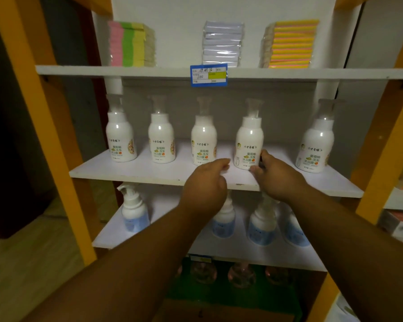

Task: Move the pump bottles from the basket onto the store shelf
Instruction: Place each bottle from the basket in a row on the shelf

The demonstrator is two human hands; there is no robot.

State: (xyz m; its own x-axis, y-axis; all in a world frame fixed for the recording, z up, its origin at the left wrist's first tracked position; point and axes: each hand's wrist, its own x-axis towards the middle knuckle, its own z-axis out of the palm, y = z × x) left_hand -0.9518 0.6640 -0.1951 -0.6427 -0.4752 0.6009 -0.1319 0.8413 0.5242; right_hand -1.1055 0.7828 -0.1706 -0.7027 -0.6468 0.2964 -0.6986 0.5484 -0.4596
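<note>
Five white pump bottles with clear caps stand in a row on the middle shelf (149, 170). My right hand (275, 175) reaches onto that shelf, with thumb and fingers closed around the lower right side of the fourth bottle (249, 140), which stands upright. My left hand (205, 187) hovers at the shelf's front edge just below the third bottle (204, 138), fingers loosely curled and holding nothing. Low down in the dark, a green container (219, 296) holds several clear pinkish bottles (241, 275).
Sponge packs (130, 44) and wrapped white blocks (221, 43) fill the top shelf, which carries a blue price tag (208, 75). Blue-labelled pump bottles (135, 212) stand on the shelf below. Orange uprights (44, 126) frame the unit. A gap lies between the fourth and fifth bottles.
</note>
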